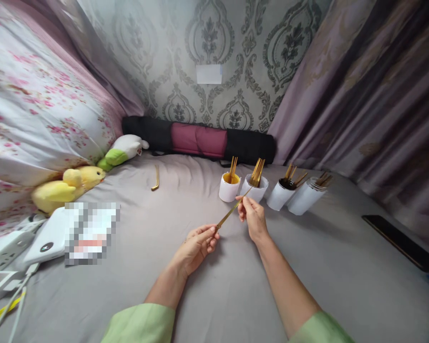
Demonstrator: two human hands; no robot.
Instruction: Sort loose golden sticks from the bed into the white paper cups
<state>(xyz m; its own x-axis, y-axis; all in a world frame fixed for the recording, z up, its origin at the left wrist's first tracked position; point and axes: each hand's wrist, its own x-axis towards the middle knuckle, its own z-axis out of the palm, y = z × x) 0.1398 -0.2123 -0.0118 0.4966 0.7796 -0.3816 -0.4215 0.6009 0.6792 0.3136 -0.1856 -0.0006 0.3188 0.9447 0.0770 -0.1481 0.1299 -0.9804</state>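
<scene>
Stretched between my hands is a slim pair of gold tweezers, tilted up to the right. My left hand pinches its lower end. Higher up, the fingers of my right hand close around the other part, near the thin tip. Just beyond stand a small white-wrapped cup with a yellow inside and a wider white cup, both with upright gold tools. Two more wrapped containers, a dark-lined one and a leaning one, also hold gold tools. One bent gold tool lies apart on the sheet.
The grey sheet spreads under everything. At the back lies a black and maroon roll. Plush toys, a white power bank, a power strip and cables are on the left. A dark phone-like slab lies right.
</scene>
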